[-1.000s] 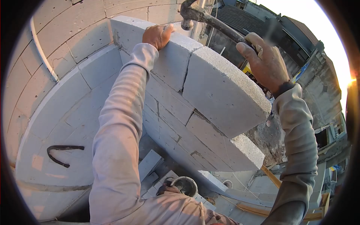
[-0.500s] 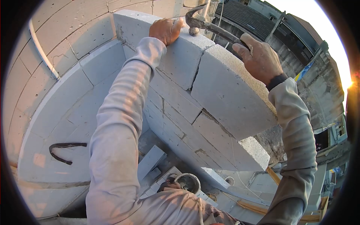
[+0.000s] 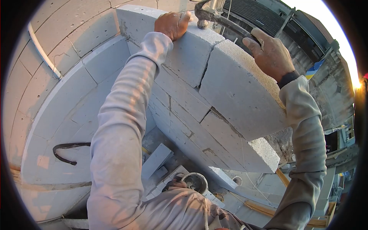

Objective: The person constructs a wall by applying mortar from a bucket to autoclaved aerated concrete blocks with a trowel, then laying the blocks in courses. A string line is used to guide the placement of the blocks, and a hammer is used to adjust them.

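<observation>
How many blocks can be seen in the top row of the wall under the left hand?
2. The first block lies under the left hand; the second block sits beside it, across a narrow joint, toward the right hand. The left hand could hide another joint.

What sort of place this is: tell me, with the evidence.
Probably a building site: the block wall ends in an unfinished, stepped edge, loose blocks and a bucket sit below, and the right hand holds a hammer.
</observation>
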`<state>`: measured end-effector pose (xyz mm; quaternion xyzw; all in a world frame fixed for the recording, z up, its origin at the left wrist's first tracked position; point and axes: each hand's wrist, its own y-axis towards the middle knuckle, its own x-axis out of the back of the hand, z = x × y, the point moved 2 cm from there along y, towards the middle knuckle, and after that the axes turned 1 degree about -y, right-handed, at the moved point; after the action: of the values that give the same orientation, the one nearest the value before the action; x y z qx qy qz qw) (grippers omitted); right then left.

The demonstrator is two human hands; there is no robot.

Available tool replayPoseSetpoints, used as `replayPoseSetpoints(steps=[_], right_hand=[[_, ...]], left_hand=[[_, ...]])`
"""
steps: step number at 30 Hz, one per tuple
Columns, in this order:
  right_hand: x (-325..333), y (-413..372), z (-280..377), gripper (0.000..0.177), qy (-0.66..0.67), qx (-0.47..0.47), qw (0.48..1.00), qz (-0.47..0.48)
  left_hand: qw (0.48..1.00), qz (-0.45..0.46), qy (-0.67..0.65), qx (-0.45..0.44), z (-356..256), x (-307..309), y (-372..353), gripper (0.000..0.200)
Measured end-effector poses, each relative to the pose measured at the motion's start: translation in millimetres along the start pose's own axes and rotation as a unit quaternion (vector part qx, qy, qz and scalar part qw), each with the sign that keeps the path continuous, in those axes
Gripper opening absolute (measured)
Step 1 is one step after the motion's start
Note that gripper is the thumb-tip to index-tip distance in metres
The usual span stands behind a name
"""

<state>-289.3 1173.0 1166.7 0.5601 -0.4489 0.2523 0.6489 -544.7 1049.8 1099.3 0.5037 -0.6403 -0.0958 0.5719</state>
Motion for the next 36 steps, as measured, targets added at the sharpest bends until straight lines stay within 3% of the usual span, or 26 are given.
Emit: replayPoseSetpoints(steps=[5,8,11,12,20,26,28,34,36], right_hand=[[3,0,-9,0.033,-0.001,0.01,0.999,-0.051],[18,2,-11,0.033,0.101,0.037,0.986,-0.124],[8,-2,-9,0.031,0.049,0.07,0.989,-0.125],[7,-2,-5,0.029,-0.031,0.049,0.998,-0.023],[3,-5,-2,0.038,-0.045,0.014,0.999,0.009],[8,-12,-14,0.038,-0.008,0.007,0.999,-0.041],[17,-19,-26,0.038,0.009,0.007,0.995,-0.1],[71,-63,-47,0.041,0.13,-0.024,0.984,-0.116],[81,-77,-49,0.044,0.161,-0.061,0.984,-0.041]], left_hand=[[1.0,-0.005,-0.024,0.008,2,-2,0,0.051],[1.0,0.0,-0.027,0.014,5,-7,1,0.051],[1.0,-0.009,-0.013,0.01,4,-5,0,0.051],[1.0,-0.013,-0.003,0.002,1,-3,1,0.051],[1.0,0.003,0.01,-0.003,1,-3,1,0.05],[1.0,-0.015,-0.002,-0.003,7,-9,2,0.052],[1.0,-0.016,0.002,-0.008,6,-8,3,0.053],[0.996,0.058,0.047,0.043,1,-6,2,0.068],[0.991,-0.001,-0.115,-0.061,-14,1,-12,0.063]])
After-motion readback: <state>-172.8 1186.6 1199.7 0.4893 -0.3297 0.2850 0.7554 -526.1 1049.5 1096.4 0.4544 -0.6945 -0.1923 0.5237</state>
